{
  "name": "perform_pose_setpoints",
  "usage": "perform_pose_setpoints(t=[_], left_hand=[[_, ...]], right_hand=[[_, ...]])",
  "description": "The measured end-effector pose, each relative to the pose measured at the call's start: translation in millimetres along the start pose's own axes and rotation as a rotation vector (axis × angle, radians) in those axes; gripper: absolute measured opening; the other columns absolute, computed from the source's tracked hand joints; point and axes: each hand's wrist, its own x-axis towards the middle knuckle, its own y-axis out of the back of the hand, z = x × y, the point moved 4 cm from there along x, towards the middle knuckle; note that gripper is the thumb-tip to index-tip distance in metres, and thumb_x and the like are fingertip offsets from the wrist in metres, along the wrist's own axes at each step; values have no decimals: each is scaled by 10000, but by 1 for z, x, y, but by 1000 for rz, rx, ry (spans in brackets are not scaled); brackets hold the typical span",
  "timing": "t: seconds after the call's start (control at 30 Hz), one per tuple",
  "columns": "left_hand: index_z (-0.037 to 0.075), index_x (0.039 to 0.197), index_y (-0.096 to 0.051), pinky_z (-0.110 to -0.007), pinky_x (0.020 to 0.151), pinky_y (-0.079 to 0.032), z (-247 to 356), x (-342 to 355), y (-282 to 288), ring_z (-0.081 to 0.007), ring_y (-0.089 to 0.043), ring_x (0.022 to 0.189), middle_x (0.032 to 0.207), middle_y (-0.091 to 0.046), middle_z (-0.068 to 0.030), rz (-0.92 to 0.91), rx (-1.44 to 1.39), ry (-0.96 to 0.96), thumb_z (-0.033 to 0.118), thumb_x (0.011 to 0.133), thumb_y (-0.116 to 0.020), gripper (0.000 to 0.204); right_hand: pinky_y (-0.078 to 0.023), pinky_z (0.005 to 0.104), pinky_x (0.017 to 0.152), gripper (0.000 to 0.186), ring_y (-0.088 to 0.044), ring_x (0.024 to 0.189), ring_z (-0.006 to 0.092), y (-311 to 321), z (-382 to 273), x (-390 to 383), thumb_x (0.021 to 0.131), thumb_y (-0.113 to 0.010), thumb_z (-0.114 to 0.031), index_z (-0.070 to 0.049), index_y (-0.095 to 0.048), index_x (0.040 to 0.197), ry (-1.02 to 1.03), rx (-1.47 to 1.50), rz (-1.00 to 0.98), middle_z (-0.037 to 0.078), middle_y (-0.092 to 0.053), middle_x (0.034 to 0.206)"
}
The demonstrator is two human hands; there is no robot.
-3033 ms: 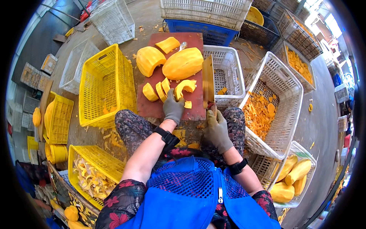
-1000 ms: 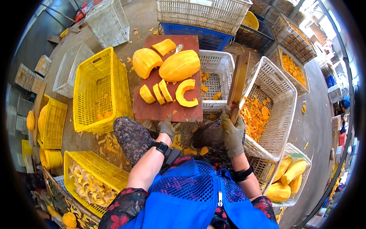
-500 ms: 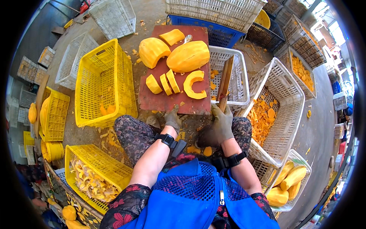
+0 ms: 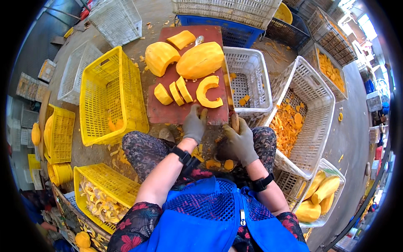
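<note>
My right hand, in a grey-green glove, is closed round the wooden handle of a knife. Its blade points away from me along the board's right edge, seen nearly edge-on. Gloved too, my left hand rests over the near edge of the red cutting board, holding nothing, with thumb and fingers apart. Just beyond its fingertips lies a C-shaped pumpkin slice. Left of that are several cut pumpkin slices. Farther back sit a peeled pumpkin half, a large peeled pumpkin piece, a smaller chunk and a metal spoon.
A yellow crate stands left of the board, a white crate right of it. Nearer right, another white crate holds orange scraps. Peelings fill a yellow crate at lower left; whole peeled pumpkins lie in a crate at lower right.
My left hand has moved forward onto the board's near edge. The knife in my right hand has swung left, from over the white crate to the board's right edge.
</note>
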Motion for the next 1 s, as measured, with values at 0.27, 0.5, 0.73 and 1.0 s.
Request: perform_pose_setpoints(t=[0.27,0.5,0.73,1.0], left_hand=[[171,1111,-576,-457,717,-489,22,40,3,-381,-604,854,930,-612,-182,-281,626,-392,343,864,-534,304],[161,1091,-594,-444,737,-493,9,43,8,-369,-605,846,955,-589,-179,-260,601,-408,301,865,-537,272],[135,1068,-604,-432,746,-493,14,40,5,-355,-603,874,974,-599,-170,-216,555,-361,290,840,-567,278],[132,1042,-617,-424,762,-484,16,39,3,-357,-596,872,952,-600,-171,-125,532,-289,275,813,-595,271]], right_hand=[[-491,378,741,419,-628,873,363,9,-11,11,853,-595,-276,-56,-531,1203,139,-195,-84,231,-631,955],[-486,425,683,383,-619,809,404,-3,-25,5,903,-534,-284,-56,-495,1207,97,-186,-30,247,-625,857],[-470,462,711,410,-598,833,440,-28,42,-7,913,-520,-331,-50,-486,1208,-81,-244,38,259,-619,885],[-464,459,748,390,-591,878,441,-8,0,14,905,-515,-327,-54,-521,1184,-60,-140,49,255,-624,901]])
